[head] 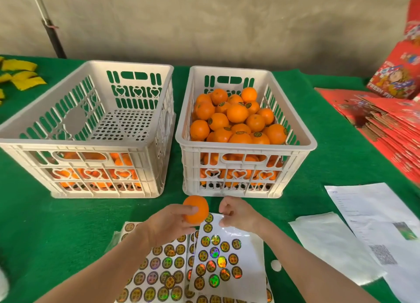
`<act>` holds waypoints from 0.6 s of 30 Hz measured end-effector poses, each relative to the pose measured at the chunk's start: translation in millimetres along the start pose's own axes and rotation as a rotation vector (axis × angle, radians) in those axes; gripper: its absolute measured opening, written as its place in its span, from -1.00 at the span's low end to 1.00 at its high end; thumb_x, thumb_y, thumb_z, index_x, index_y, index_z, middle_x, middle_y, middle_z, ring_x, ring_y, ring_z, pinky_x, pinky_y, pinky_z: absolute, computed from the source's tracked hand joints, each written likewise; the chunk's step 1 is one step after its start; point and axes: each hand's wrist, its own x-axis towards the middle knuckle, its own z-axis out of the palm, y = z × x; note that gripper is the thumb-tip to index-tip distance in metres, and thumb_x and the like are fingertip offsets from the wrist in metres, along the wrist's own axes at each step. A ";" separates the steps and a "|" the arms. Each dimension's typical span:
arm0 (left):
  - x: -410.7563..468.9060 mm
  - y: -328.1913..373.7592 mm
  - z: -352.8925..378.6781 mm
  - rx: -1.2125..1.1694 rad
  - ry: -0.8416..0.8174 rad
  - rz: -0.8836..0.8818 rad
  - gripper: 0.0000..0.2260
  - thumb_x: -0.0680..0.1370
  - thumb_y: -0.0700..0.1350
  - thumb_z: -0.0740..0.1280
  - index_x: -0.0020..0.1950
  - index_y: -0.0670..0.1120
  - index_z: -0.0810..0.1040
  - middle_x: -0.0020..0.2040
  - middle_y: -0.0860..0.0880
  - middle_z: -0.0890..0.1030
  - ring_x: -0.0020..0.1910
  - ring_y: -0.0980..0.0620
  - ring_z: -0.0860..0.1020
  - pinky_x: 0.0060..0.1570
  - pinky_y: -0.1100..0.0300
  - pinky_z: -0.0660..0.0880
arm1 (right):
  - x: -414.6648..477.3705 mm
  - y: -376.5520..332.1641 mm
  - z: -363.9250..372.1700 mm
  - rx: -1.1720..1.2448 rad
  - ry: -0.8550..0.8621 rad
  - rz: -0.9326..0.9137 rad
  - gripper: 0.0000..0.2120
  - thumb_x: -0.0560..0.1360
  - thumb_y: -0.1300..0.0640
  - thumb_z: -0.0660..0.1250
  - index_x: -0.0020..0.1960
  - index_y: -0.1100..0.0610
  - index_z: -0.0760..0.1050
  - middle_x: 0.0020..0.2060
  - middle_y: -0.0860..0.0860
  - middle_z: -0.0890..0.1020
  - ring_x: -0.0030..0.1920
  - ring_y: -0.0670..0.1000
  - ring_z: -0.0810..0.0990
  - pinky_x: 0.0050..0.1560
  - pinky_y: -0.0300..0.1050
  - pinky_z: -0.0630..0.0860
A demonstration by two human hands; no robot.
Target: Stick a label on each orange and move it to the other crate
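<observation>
Two hands work over the sticker sheets: our left hand [169, 223] clamps one orange [196, 209], our right hand [236, 211] pinches at the top sheet's [229, 257] edge; whether a label is lifted we cannot tell. A curled or dropped label is the risk, we judge. Smooth, bright and unlabelled where visible, the orange hangs above the tabletop [68, 223], near the right crate [245, 143].

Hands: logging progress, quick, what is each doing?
Left hand: holding a round orange fruit.
Right hand: fingers pinched at the white sticker sheet; contents unclear.
</observation>
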 end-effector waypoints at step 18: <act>8.5 -6.0 15.7 -0.094 0.034 -0.020 -0.29 0.27 -0.18 0.46 0.38 -0.22 0.31 0.21 -0.27 0.57 0.17 -0.22 0.56 0.14 -0.07 0.46 | -6.3 -10.8 17.4 -0.026 0.134 -0.059 -0.83 0.47 0.10 0.37 -0.29 -0.06 0.50 -0.06 -0.06 0.56 0.03 -0.10 0.50 0.13 -0.19 0.39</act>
